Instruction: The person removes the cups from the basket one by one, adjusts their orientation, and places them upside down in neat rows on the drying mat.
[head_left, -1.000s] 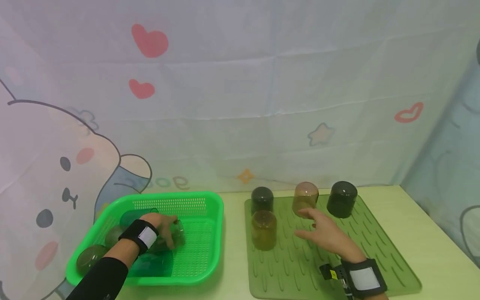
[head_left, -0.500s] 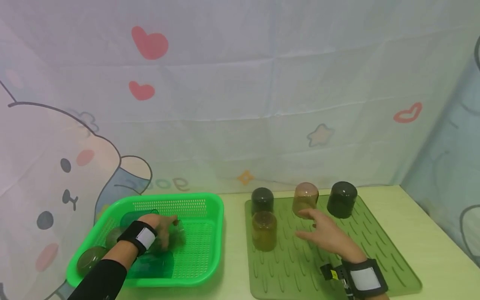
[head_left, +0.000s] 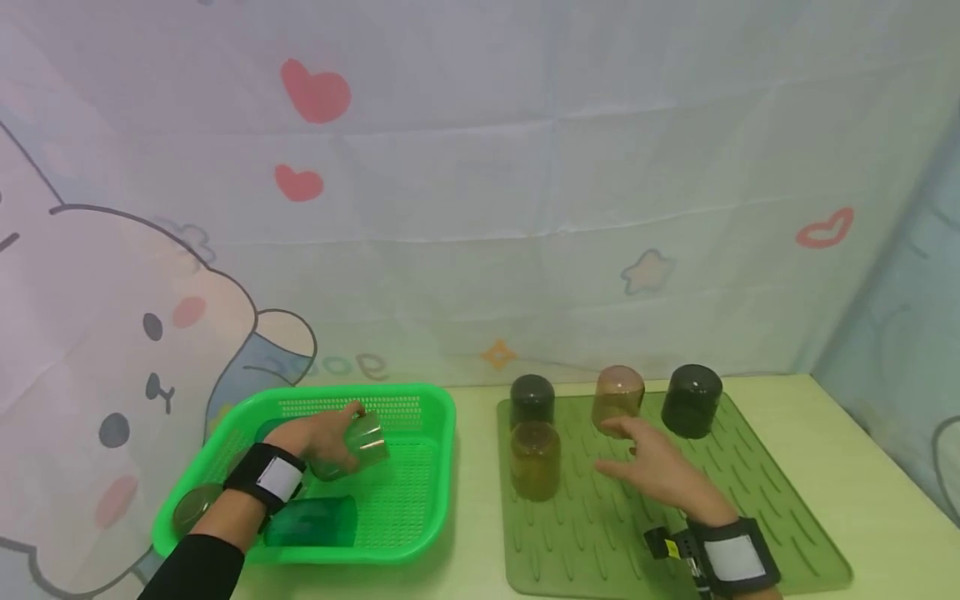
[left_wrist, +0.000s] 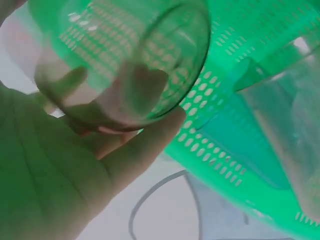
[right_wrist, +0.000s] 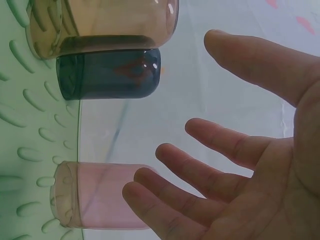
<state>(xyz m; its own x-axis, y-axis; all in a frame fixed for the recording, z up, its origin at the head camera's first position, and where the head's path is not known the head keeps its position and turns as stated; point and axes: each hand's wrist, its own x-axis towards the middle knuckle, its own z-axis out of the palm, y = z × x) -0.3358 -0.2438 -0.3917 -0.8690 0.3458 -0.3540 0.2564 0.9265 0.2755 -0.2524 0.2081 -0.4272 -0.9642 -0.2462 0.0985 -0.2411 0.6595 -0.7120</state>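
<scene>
In the head view my left hand point(head_left: 318, 440) grips a clear, faintly tinted drinking glass point(head_left: 367, 440) inside the green plastic basket point(head_left: 447, 475). The glass lies tilted, its far end pointing right. Up close in the left wrist view, fingers and thumb curl around the glass point(left_wrist: 125, 55), and some show through its wall. Over the green drying mat point(head_left: 600, 542) hovers my right hand point(head_left: 663, 475), fingers spread and holding nothing. Nearest its fingertips stands a pink glass point(head_left: 619, 393), upside down. An amber glass point(head_left: 536, 467) stands to its left.
A teal glass point(head_left: 313, 523) lies at the basket's front, and an olive-tinted glass point(head_left: 197, 507) is at its left end. Upside down on the mat stand a dark glass point(head_left: 532, 396) behind the amber one and another dark glass point(head_left: 693, 400) at back right. A printed curtain point(head_left: 465, 200) hangs behind.
My left hand has raised and tilted the clear glass, uncovering more of the teal glass. The right hand keeps its place over the mat. The head view has shifted slightly left.
</scene>
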